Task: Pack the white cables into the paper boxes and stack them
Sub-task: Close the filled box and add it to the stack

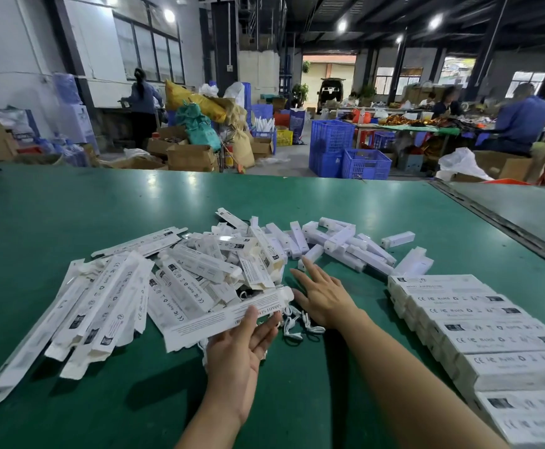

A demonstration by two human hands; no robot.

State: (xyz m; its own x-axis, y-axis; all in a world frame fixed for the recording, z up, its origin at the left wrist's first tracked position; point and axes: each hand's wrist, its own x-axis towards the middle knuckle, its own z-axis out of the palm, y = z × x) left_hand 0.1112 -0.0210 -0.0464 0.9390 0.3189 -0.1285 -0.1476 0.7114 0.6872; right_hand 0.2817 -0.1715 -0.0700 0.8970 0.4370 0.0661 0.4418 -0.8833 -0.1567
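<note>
— What could go wrong here?
— The left hand (237,346) pinches one paper box (213,322) near one end, so the long side may sag or slip. The right hand (323,298) is spread flat and grips nothing. The white cables (289,326) lie tangled on the worktop (70,215) by its wrist and could snag.
— How many cables?
— Can't tell, the arm hides some. The stack of boxes (478,322) runs off the edge.

Head-worn wide-angle view, facing forward and down, close over green table (70,222)
</note>
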